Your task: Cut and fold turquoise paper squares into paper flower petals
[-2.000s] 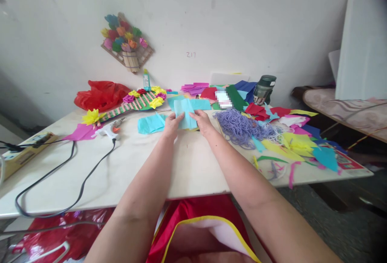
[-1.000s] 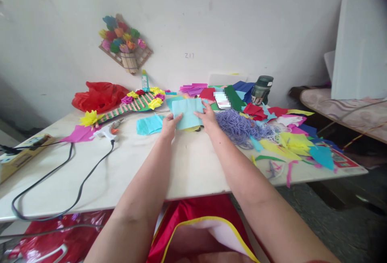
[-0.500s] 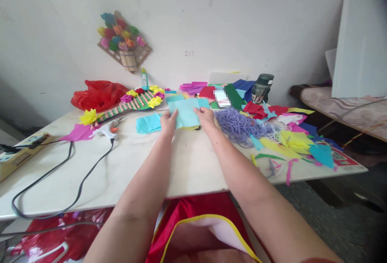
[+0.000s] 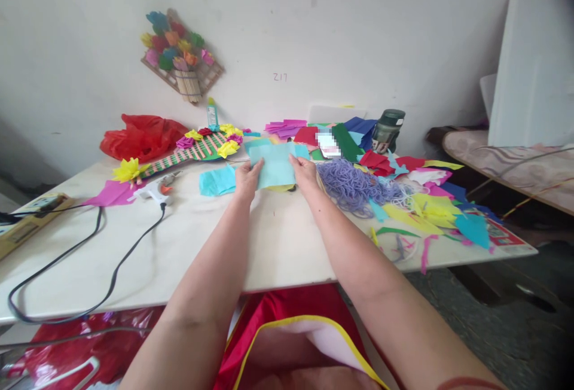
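A light blue sheet of crepe paper [image 4: 274, 165] is held up above the table, stretched flat between both hands. My left hand [image 4: 247, 179] pinches its left edge, thumb on top. At the right edge, my right hand [image 4: 304, 173] grips it the same way. Beside my left hand lies a folded turquoise piece of paper [image 4: 216, 180]. A heap of purple yarn [image 4: 354, 183] sits just right of my right hand. Fingers beneath the sheet are hidden.
On the left are a hot glue gun [image 4: 153, 191], its looping cable, a power strip [image 4: 33, 222] and a flower-trimmed craft [image 4: 192, 154]. Paper scraps [image 4: 430, 210] cover the table's right side, with a dark bottle [image 4: 388, 131] behind. A glue bottle [image 4: 212, 113] stands near the wall.
The view has shifted slightly. Both hands keep their hold on the light blue sheet, which has barely moved.
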A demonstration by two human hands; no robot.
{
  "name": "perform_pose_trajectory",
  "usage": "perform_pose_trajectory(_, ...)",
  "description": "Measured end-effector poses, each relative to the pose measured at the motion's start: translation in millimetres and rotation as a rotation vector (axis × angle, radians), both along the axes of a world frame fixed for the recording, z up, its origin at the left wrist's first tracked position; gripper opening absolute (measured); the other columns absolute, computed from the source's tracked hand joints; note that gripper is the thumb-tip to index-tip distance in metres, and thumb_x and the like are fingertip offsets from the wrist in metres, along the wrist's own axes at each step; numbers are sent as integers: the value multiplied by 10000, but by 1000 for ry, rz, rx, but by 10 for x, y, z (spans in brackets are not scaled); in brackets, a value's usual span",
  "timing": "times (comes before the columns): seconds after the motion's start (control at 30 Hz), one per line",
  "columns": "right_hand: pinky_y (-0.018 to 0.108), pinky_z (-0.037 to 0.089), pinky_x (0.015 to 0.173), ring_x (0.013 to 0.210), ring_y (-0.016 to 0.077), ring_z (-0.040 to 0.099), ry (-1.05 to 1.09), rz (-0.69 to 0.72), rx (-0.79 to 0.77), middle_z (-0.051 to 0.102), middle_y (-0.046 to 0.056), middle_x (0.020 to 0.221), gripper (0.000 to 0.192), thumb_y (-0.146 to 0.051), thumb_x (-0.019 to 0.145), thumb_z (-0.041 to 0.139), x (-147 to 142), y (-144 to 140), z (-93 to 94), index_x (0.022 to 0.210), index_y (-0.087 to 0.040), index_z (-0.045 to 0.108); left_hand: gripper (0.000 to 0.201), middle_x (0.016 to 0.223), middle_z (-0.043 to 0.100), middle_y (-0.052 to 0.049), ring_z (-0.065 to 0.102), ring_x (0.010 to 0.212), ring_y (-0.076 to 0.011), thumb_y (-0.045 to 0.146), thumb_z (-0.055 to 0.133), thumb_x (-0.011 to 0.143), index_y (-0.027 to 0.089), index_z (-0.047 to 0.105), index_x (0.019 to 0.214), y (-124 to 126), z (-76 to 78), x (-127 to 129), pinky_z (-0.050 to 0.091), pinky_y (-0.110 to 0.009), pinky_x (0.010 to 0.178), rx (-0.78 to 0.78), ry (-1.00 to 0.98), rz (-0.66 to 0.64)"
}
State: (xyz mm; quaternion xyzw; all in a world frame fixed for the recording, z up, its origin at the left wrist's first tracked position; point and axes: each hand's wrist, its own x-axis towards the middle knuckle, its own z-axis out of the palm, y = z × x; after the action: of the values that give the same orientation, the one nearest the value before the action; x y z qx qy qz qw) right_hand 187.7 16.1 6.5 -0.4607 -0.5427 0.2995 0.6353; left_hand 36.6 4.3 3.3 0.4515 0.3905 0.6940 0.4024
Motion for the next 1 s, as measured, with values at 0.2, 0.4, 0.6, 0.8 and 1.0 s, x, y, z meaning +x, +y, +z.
perform_pose_trajectory(0.2, 257, 418, 616, 597, 147, 537, -151, -153, -151, 549, -4, 563, 395, -503, 789, 407, 177, 24, 32, 884, -185, 621, 385, 703, 630, -16, 566, 646, -128, 465, 681, 555, 153, 632, 777, 58, 8, -145, 448, -237, 614, 38, -114, 205)
perform_pose_trajectory(0.4, 380, 390, 834, 974, 264, 564, -495, -337, -280, 649, 122, 901, 392, -413, 760, 513, 306, 4, 38, 1055, -170, 597, 332, 700, 625, -24, 563, 645, -124, 429, 642, 588, 146, 612, 760, 101, -19, -238, 447, -229, 613, 13, -149, 306)
perform_pose_trajectory(0.6, 458, 352, 858, 995, 317, 541, -671, -255, -307, 640, 168, 941, 529, -480, 710, 566, 242, -36, -15, 1134, -163, 548, 329, 608, 586, -7, 529, 592, -118, 445, 649, 580, 148, 601, 713, 135, -71, -294, 417, -221, 570, -27, -147, 364)
perform_pose_trajectory(0.8, 430, 290, 941, 1106, 294, 466, -653, -195, -189, 653, 123, 906, 376, -280, 650, 652, 147, -72, -94, 1017, -209, 617, 282, 547, 540, 13, 507, 565, -119, 420, 635, 590, 150, 582, 653, 150, -93, -360, 376, -224, 543, -71, -127, 442)
perform_pose_trajectory(1.0, 379, 315, 943, 1021, 232, 526, -522, -147, -196, 666, 75, 882, 337, -137, 682, 516, 175, 19, -149, 975, -221, 660, 228, 561, 551, 11, 505, 569, -132, 370, 570, 622, 156, 603, 695, 208, -158, -475, 374, -230, 544, -119, -43, 520)
